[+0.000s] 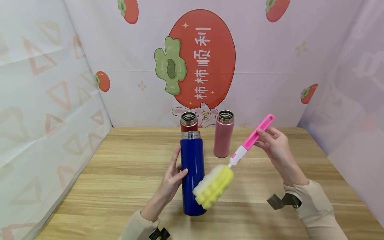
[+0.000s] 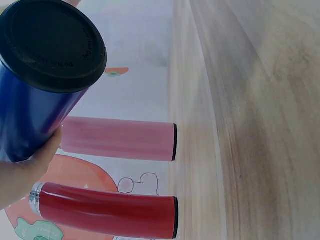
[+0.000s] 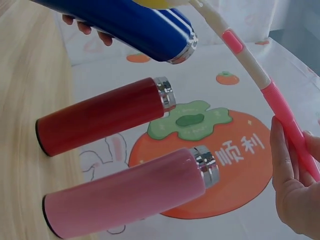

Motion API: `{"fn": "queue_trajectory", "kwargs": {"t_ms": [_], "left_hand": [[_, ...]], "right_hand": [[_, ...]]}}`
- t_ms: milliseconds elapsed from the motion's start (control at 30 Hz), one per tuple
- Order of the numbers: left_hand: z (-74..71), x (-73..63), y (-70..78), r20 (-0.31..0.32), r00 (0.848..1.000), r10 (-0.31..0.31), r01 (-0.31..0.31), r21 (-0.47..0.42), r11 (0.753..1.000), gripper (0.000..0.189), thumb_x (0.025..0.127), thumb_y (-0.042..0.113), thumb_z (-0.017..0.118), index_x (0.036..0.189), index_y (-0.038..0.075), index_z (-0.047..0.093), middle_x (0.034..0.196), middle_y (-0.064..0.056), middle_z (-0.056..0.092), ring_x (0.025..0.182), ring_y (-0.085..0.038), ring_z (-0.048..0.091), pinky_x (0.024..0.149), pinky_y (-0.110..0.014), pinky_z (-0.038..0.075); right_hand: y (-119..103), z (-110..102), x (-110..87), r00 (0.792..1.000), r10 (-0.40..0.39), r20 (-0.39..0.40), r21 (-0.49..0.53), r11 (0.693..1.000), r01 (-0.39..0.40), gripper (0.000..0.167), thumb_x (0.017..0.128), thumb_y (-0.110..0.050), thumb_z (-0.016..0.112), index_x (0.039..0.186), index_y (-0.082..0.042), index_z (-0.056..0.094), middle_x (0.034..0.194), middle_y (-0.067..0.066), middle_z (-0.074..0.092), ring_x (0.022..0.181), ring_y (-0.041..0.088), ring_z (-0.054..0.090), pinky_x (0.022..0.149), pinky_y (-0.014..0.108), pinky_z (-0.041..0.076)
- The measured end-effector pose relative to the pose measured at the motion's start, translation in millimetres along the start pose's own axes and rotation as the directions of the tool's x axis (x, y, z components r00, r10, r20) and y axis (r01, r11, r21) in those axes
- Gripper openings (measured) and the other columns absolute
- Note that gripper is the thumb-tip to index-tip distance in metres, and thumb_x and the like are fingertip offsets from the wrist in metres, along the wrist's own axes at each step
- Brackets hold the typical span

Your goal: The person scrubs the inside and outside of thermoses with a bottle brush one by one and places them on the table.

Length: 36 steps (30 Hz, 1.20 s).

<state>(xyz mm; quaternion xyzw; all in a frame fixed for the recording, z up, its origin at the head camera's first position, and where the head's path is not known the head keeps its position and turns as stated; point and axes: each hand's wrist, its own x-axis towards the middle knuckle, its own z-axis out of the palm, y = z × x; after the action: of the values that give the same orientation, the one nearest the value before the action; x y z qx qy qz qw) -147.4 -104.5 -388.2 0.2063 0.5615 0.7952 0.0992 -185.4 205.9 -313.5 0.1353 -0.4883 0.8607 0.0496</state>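
Observation:
My left hand (image 1: 171,181) grips a lidless blue thermos bottle (image 1: 191,166) round its side, holding it raised off the table. Its dark base (image 2: 52,45) shows in the left wrist view, and its steel neck points up. In my right hand (image 1: 277,148) is a bottle brush (image 1: 240,155), pinched by its pink handle. The brush slants down to the left, and its yellow and white sponge head (image 1: 214,188) overlaps the lower part of the blue bottle in the head view.
Behind the blue bottle stands a red thermos bottle (image 3: 100,117), partly hidden in the head view. A pink thermos bottle (image 1: 223,140) stands to its right, also lidless. They rest on a wooden table (image 1: 120,186) before a printed cloth backdrop (image 1: 255,83).

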Motion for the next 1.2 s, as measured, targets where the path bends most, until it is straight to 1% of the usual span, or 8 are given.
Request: {"fn": "queue_trajectory", "kwargs": {"t_ms": [133,300,500,633,800,900,1000,1200], "left_hand": [[0.1,-2.1,-0.9,0.010,1.000,-0.009,0.009,-0.007,1.000,0.071,0.091,0.005,0.044,0.142,0.031,0.003,0.136,-0.028,0.020,0.113,-0.020,0.043,0.089,-0.038,0.038],[0.0,-3.9,-1.3,0.012,1.000,-0.010,0.010,0.004,1.000,0.071,0.091,0.006,0.044,0.142,0.030,0.002,0.135,-0.029,0.022,0.112,-0.019,0.043,0.088,-0.039,0.038],[-0.7,-5.0,1.7,-0.022,1.000,0.003,-0.003,0.004,1.000,0.071,0.090,0.006,0.045,0.142,0.030,0.002,0.132,-0.028,0.027,0.108,-0.015,0.048,0.087,-0.037,0.040],[-3.1,-5.5,6.9,-0.058,0.998,0.026,-0.025,0.021,0.999,0.071,0.090,0.006,0.044,0.142,0.029,0.001,0.134,-0.029,0.025,0.108,-0.015,0.049,0.087,-0.036,0.040],[-6.4,-5.9,15.4,-0.110,0.993,0.042,-0.038,0.038,0.999,0.070,0.091,0.006,0.043,0.142,0.029,0.001,0.138,-0.027,0.021,0.112,-0.022,0.045,0.089,-0.040,0.038],[-8.5,-6.2,19.8,-0.132,0.990,0.054,-0.049,0.048,0.998,0.070,0.091,0.005,0.041,0.142,0.028,0.000,0.138,-0.027,0.021,0.113,-0.026,0.043,0.090,-0.043,0.037],[-10.0,-5.6,23.6,-0.148,0.986,0.077,-0.071,0.044,0.996,0.070,0.091,0.004,0.040,0.142,0.028,-0.001,0.137,-0.027,0.020,0.113,-0.024,0.044,0.089,-0.042,0.038],[-12.5,-2.8,30.2,-0.188,0.973,0.134,-0.137,-0.002,0.991,0.070,0.091,0.000,0.037,0.142,0.028,-0.002,0.135,-0.028,0.022,0.109,-0.018,0.049,0.087,-0.036,0.042]], "right_hand": [[-8,1,4.4,0.999,-0.008,-0.044,0.024,1.000,0.010,0.009,0.086,0.000,0.052,0.090,0.000,0.060,0.077,0.008,0.064,0.071,0.016,0.065,0.068,0.026,0.050],[-14,1,7.4,0.996,-0.029,-0.081,0.073,0.997,0.035,0.007,0.085,-0.001,0.054,0.090,0.001,0.059,0.078,0.010,0.064,0.072,0.017,0.065,0.069,0.027,0.050],[-18,-2,7.7,0.992,-0.051,-0.119,0.156,0.985,0.070,0.007,0.085,0.002,0.053,0.090,0.003,0.058,0.079,0.012,0.063,0.073,0.020,0.064,0.070,0.030,0.050],[-21,-6,4.9,0.987,-0.046,-0.156,0.160,0.985,0.071,0.009,0.084,0.001,0.055,0.092,0.002,0.058,0.080,0.011,0.062,0.074,0.019,0.063,0.071,0.030,0.050],[-23,-12,1.3,0.988,-0.040,-0.148,0.199,0.978,0.069,0.009,0.084,0.002,0.053,0.093,0.004,0.057,0.081,0.012,0.061,0.077,0.021,0.064,0.073,0.031,0.049],[-24,-15,-1.6,0.991,-0.037,-0.132,0.200,0.978,0.064,0.009,0.085,0.003,0.052,0.092,0.004,0.057,0.081,0.013,0.061,0.077,0.021,0.064,0.074,0.031,0.049],[-24,-17,-4.9,0.992,-0.028,-0.125,0.181,0.982,0.051,0.008,0.086,0.002,0.051,0.092,0.003,0.057,0.081,0.012,0.062,0.077,0.021,0.064,0.073,0.031,0.049],[-22,-19,-10.8,0.994,0.004,-0.112,0.146,0.989,0.012,0.008,0.086,0.001,0.051,0.091,0.002,0.057,0.082,0.011,0.062,0.078,0.019,0.064,0.073,0.029,0.049]]}}
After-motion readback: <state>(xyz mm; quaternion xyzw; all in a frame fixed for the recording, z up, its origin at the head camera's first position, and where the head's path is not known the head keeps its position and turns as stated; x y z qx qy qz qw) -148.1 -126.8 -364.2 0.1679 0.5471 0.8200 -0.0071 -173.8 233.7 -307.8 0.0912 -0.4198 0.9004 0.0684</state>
